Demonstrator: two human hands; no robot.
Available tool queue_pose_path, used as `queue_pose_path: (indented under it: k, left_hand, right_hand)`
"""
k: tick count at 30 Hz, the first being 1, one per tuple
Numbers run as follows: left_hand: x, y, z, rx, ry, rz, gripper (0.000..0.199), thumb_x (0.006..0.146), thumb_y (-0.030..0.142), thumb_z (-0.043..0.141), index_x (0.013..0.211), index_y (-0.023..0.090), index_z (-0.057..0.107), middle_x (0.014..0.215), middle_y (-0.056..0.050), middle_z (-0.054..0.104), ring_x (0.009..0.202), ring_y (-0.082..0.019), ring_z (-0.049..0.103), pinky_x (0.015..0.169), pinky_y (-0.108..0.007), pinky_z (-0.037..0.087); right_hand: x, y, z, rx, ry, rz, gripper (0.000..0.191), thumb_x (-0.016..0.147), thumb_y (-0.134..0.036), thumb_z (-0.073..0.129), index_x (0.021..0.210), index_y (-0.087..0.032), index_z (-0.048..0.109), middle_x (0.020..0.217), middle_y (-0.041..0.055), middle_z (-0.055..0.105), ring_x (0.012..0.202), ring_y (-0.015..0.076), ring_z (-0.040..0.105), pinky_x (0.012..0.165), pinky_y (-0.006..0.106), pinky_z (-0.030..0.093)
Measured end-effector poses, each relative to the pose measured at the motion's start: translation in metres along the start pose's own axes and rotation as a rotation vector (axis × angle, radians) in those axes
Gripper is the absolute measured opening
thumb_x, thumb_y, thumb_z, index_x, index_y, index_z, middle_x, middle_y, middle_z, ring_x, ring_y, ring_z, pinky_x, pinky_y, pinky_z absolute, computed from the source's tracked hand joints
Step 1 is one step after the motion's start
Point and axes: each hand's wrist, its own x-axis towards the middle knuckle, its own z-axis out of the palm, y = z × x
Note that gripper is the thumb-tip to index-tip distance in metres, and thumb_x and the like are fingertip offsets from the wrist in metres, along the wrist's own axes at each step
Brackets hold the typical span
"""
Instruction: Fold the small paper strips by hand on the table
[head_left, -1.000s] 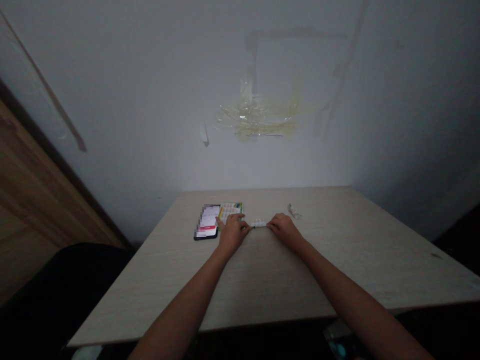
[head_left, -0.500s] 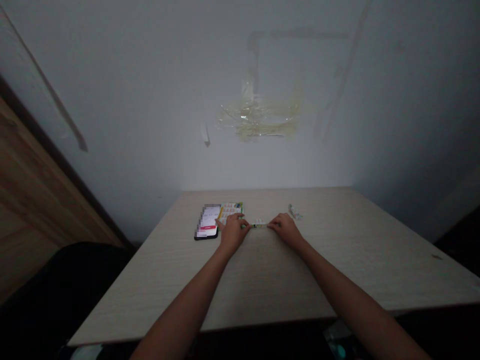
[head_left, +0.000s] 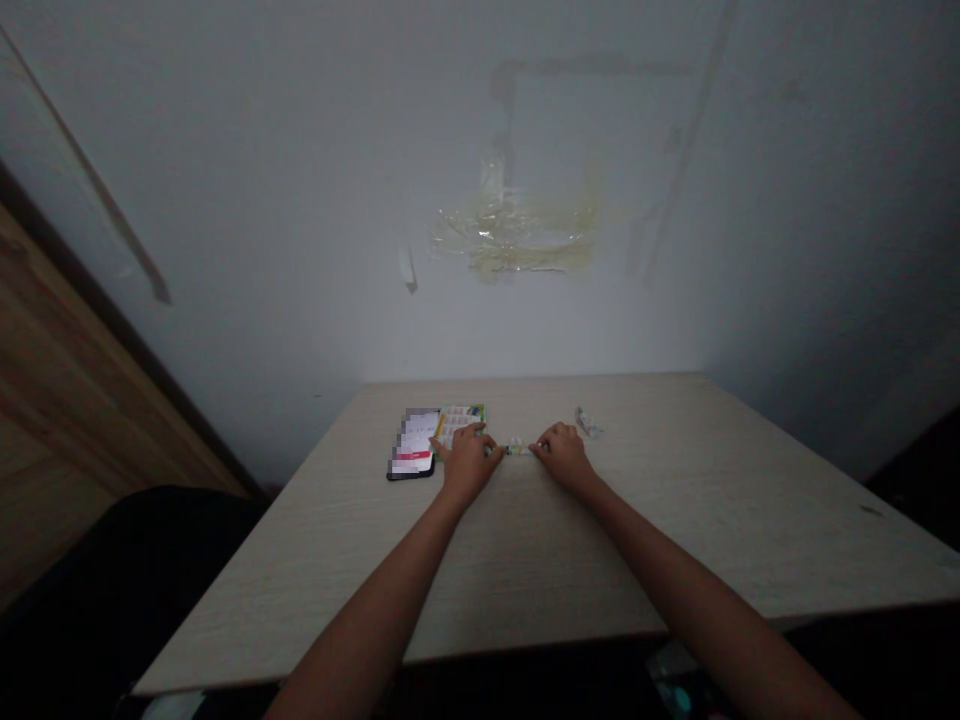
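A narrow, folded strip of printed paper (head_left: 518, 449), white with green and dark patches, lies low over the table between my hands. My left hand (head_left: 469, 459) pinches its left end between thumb and finger. At its right end, my right hand (head_left: 561, 454) has thumb and fingertips closed on it. Just behind my left hand lies a colourful printed sheet (head_left: 459, 418) with rows of small pictures, partly covered by that hand. A phone (head_left: 415, 443) with a lit screen rests against the sheet's left side.
A crumpled printed scrap (head_left: 589, 424) lies beyond my right hand. The pale wooden table (head_left: 540, 560) meets a wall (head_left: 285, 200) with peeling clear tape (head_left: 517, 235). At the left are wooden boards (head_left: 75, 390) and a dark shape (head_left: 142, 570).
My hands have come slightly closer together along the strip, the right hand shifting a little to the left. Both hands keep their pinch.
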Motion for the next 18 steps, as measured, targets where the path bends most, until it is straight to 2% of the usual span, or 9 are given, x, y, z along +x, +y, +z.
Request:
queue_pose_path:
  k: [4, 9, 18]
  left_hand:
    - [0.0015, 0.0008, 0.0015, 0.015, 0.02, 0.0, 0.02, 0.087, 0.043, 0.064, 0.082, 0.028, 0.077, 0.14, -0.003, 0.06, 0.133, -0.035, 0.045, 0.111, -0.078, 0.002]
    - [0.0025, 0.0011, 0.0026, 0.02, 0.019, 0.001, 0.019, 0.088, 0.041, 0.065, 0.082, 0.028, 0.077, 0.14, -0.004, 0.059, 0.133, -0.035, 0.045, 0.11, -0.079, 0.002]
    - [0.0041, 0.001, 0.0053, 0.035, 0.008, 0.002, 0.018, 0.087, 0.041, 0.065, 0.082, 0.027, 0.076, 0.141, -0.005, 0.058, 0.133, -0.035, 0.045, 0.11, -0.079, 0.004]
  right_hand:
    - [-0.0012, -0.0044, -0.0043, -0.017, -0.046, 0.029, 0.027, 0.092, -0.039, 0.059, 0.097, -0.017, 0.074, 0.11, 0.0122, 0.064, 0.109, 0.0261, 0.051, 0.093, 0.034, 0.037]
    - [-0.0045, -0.0069, -0.0075, -0.047, -0.037, 0.006, 0.027, 0.094, -0.04, 0.056, 0.102, -0.019, 0.071, 0.113, 0.0115, 0.061, 0.109, 0.0255, 0.05, 0.093, 0.034, 0.037]
    - [-0.0027, -0.0053, -0.0074, -0.036, -0.027, 0.031, 0.028, 0.094, -0.042, 0.058, 0.09, -0.017, 0.071, 0.109, 0.0115, 0.06, 0.106, 0.0246, 0.051, 0.09, 0.034, 0.037]
